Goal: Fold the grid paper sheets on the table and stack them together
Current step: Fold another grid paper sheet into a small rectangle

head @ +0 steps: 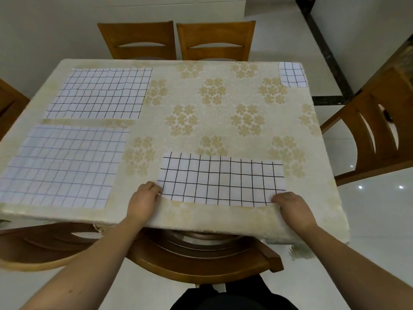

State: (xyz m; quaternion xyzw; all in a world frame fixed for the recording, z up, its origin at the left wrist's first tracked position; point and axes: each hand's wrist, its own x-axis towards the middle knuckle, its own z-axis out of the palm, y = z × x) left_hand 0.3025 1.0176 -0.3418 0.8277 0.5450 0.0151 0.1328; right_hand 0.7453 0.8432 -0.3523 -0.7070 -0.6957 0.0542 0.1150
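The fingers of the left hand (143, 198) curl onto the near left corner of the folded grid sheet (221, 181), pinching its edge; the right hand (290, 205) grips the near right corner the same way, fingers bent over the paper's edge. This sheet is a long strip with bold black lines, lying close to the near edge of the table (201, 218) (which wears a cream cloth with pale flower clusters). Both forearms reach in over that edge.

To the left lie two unfolded sheets: the near flat sheet (62, 164) by the table's left front corner, and the far flat sheet (100, 92) just beyond it, apart from it. A small folded piece (292, 74) sits at the far right corner. Wooden chairs (214, 41) stand around the table.
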